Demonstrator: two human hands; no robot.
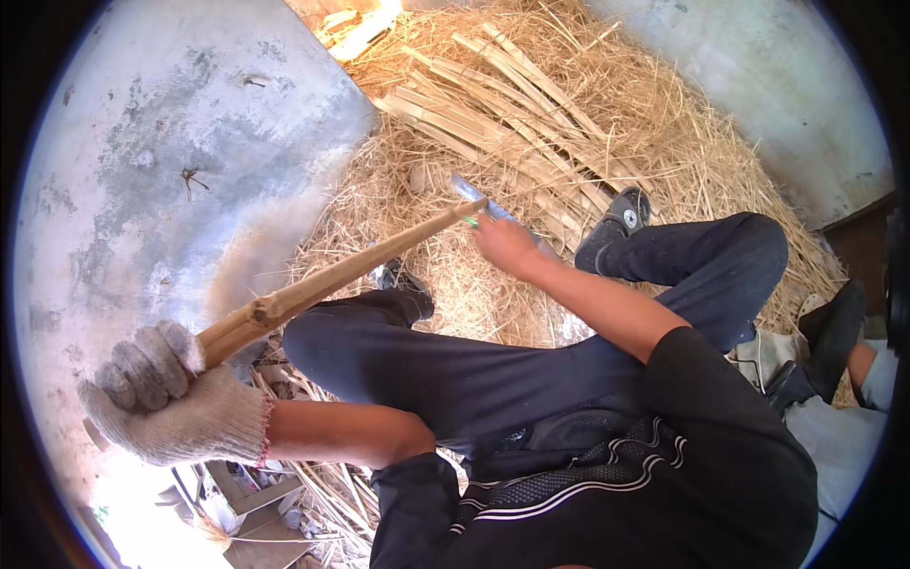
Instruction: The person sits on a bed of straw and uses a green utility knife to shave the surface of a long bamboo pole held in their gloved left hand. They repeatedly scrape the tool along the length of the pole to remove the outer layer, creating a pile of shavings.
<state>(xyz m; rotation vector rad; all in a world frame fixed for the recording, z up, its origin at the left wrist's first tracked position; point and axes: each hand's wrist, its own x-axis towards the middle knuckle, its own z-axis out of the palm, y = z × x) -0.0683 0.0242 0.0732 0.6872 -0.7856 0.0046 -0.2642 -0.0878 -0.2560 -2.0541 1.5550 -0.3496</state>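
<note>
My left hand (166,394), in a grey knitted glove, is closed around the thick end of a split bamboo pole (341,275). The pole slants up and to the right across my left leg, its thin end reaching my right hand. My bare right hand (509,248) is closed on a long knife, whose flat bluish metal blade (466,189) shows past the fingers and crosses the pole's tip. A small green bit shows at my fingertips; the knife's handle is mostly hidden by the hand.
Split bamboo strips (531,114) lie on a heap of straw-like shavings (682,123) beyond my feet. A pale stained wall panel (190,142) stands at the left, another (777,95) at the far right. Another person's leg (834,327) is close on my right. More strips (341,498) lie at lower left.
</note>
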